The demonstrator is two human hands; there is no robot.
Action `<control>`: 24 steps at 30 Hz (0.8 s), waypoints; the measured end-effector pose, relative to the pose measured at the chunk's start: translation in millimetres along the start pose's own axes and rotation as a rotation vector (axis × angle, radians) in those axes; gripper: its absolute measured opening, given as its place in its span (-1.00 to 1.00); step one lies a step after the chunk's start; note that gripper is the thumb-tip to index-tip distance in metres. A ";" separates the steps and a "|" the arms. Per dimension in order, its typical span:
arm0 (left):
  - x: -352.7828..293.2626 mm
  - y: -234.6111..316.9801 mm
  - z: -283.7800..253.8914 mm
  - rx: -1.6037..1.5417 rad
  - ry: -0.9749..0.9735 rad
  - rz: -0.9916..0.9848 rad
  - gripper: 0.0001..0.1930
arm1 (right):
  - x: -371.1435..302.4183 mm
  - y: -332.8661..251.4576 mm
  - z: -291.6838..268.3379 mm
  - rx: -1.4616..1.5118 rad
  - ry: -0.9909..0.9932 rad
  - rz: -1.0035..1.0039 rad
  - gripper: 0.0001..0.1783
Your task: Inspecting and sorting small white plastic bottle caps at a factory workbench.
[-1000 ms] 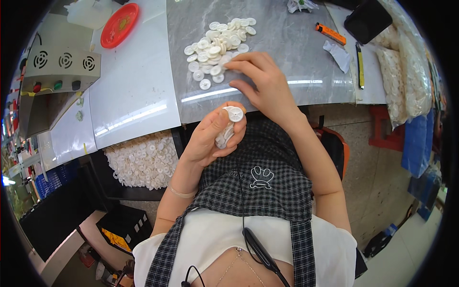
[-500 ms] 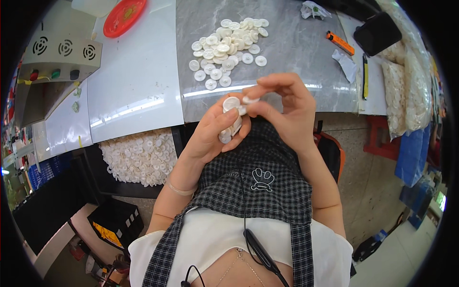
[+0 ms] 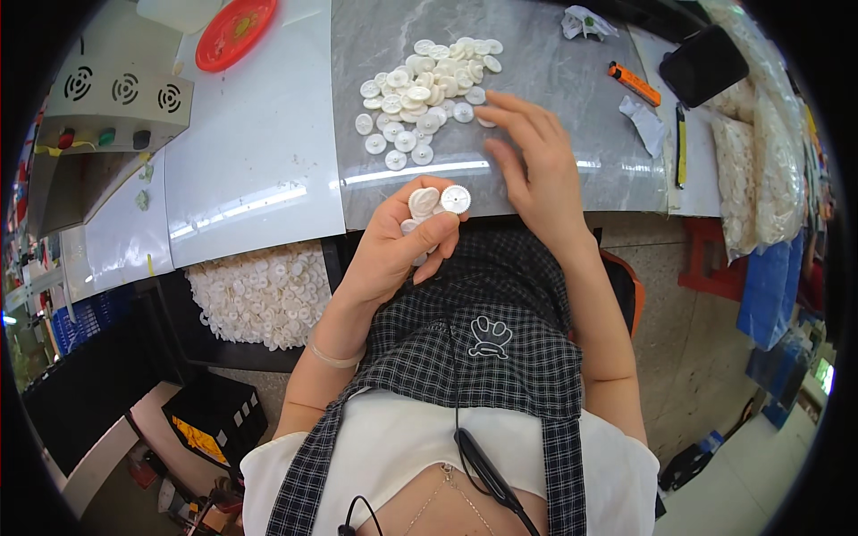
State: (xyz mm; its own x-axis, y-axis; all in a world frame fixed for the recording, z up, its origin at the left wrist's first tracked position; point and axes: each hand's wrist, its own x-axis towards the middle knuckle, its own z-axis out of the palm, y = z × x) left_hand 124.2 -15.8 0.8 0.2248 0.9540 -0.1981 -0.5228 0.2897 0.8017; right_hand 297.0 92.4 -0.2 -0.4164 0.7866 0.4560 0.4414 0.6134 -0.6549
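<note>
Several white plastic gears [image 3: 456, 199] are gripped in my left hand [image 3: 404, 234], just off the near table edge. One of them faces up between thumb and fingers, showing its fine teeth and centre hole; others sit beside and under it, partly hidden by the fingers. My right hand [image 3: 536, 170] hovers over the grey tabletop with its fingers apart and holds nothing that I can see. Its fingertips are by the right side of a loose pile of white gears [image 3: 420, 89] and partly cover one gear there.
Below the table on the left, a black tray holds a heap of small white parts [image 3: 259, 295]. A grey machine [image 3: 116, 98] and a red plate [image 3: 234, 34] stand at far left. To the right lie an orange marker [image 3: 635, 83], crumpled paper [image 3: 643, 125], a yellow-black cutter [image 3: 682, 147] and plastic bags [image 3: 769, 170].
My right hand has left the gears in my left hand and moved up toward the pile. In my left hand, one gear now lies face up at the fingertips.
</note>
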 end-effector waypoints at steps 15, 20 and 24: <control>-0.3 -3.7 1.1 0.009 0.104 -0.020 -0.75 | -16.6 -9.4 -1.1 0.119 -0.012 0.200 -0.84; 2.9 -3.1 10.2 -0.088 0.044 -0.004 -0.75 | -21.5 -32.8 -5.3 0.471 0.030 0.250 -0.76; 3.4 -4.6 8.3 -0.229 0.000 -0.069 -0.64 | -20.7 -36.2 -6.3 0.368 -0.110 0.124 -0.73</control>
State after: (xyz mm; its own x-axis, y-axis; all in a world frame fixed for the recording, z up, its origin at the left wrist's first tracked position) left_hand 134.2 -14.5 1.2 0.2665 0.9314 -0.2478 -0.6791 0.3639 0.6375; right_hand 294.6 54.3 17.9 -0.4695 0.8283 0.3058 0.1879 0.4321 -0.8820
